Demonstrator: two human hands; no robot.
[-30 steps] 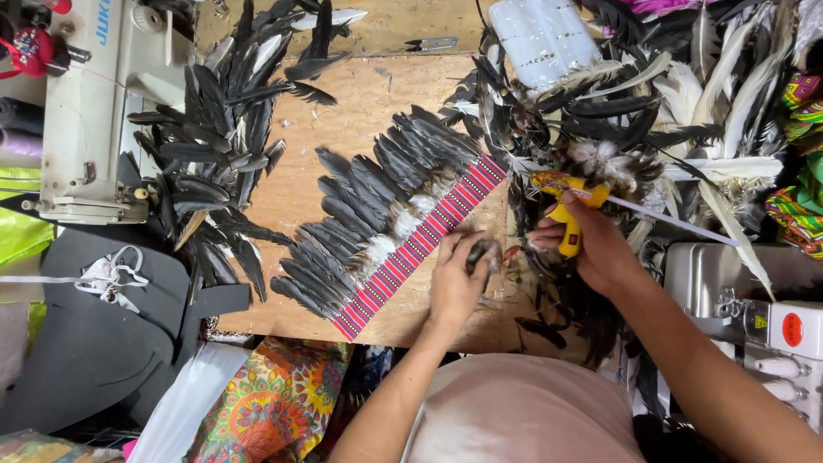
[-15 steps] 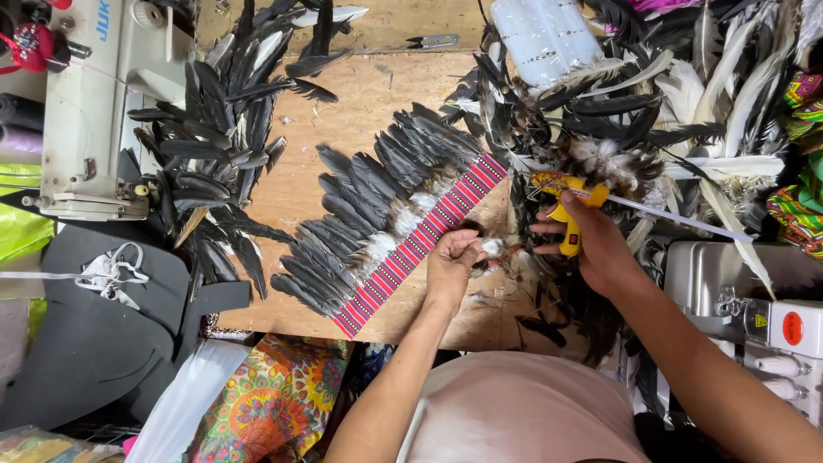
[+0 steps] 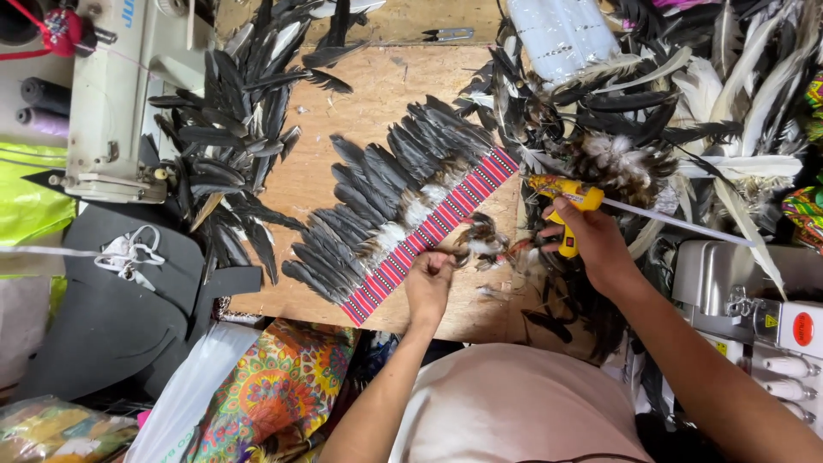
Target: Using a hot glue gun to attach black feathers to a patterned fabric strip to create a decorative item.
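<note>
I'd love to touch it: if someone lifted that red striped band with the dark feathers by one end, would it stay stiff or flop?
Probably flop: the red striped band looks like thin woven cloth lying flat on the wooden board. Likely light, since it carries only the dark feathers. Those fan out loosely, so they may bend or snag.

The left hand (image 3: 429, 287) pinches a small feather (image 3: 480, 242) beside the striped band (image 3: 433, 231); the right hand (image 3: 591, 244) grips a yellow glue gun (image 3: 566, 201).

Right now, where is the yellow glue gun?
The yellow glue gun is in the right hand, right of centre in the head view, just past the upper end of the red striped band.
</note>
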